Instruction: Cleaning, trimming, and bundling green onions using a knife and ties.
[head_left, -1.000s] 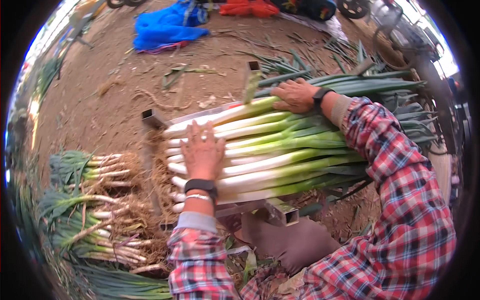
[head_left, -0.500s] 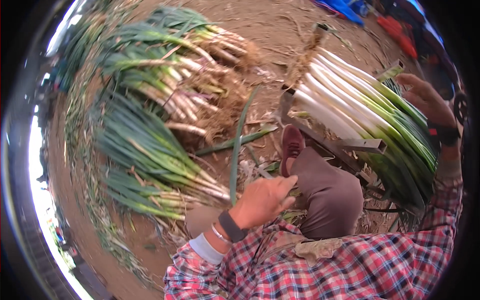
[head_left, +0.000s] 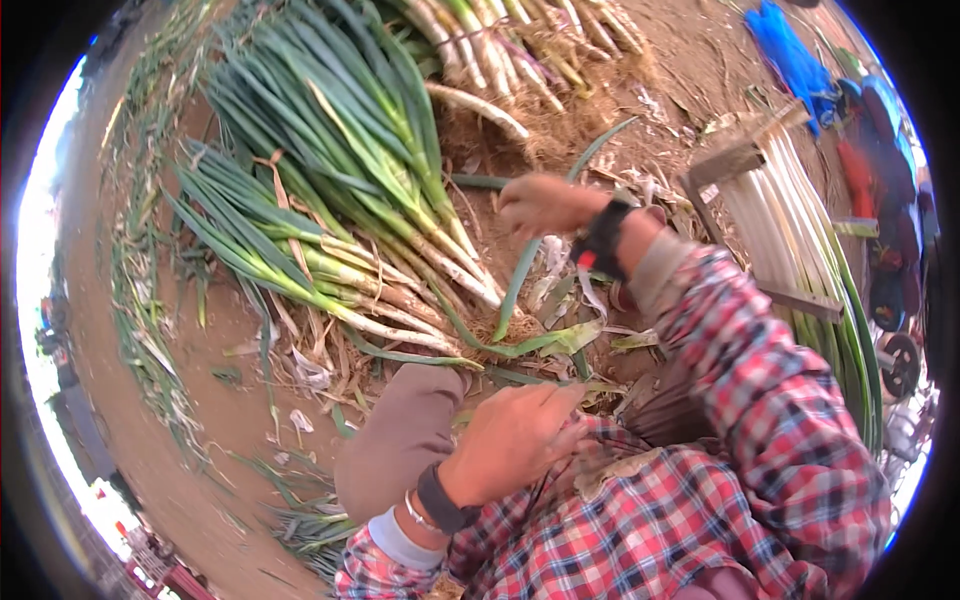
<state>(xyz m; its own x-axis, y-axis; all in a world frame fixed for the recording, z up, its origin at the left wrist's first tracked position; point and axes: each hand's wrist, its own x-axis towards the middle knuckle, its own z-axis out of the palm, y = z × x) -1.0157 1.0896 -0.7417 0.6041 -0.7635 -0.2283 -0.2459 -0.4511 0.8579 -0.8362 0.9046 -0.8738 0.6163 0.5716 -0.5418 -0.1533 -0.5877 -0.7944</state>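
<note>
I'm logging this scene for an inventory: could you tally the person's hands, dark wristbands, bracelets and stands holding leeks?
Hands: 2, the left hand and right hand
Dark wristbands: 2
Bracelet: 1
Stand: 1
Total: 6
Leeks overlap too much to count singly.

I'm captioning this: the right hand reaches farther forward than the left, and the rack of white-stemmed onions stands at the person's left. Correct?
One mistake: the head view shows the rack at the person's right. The right hand does reach farther forward.
</note>
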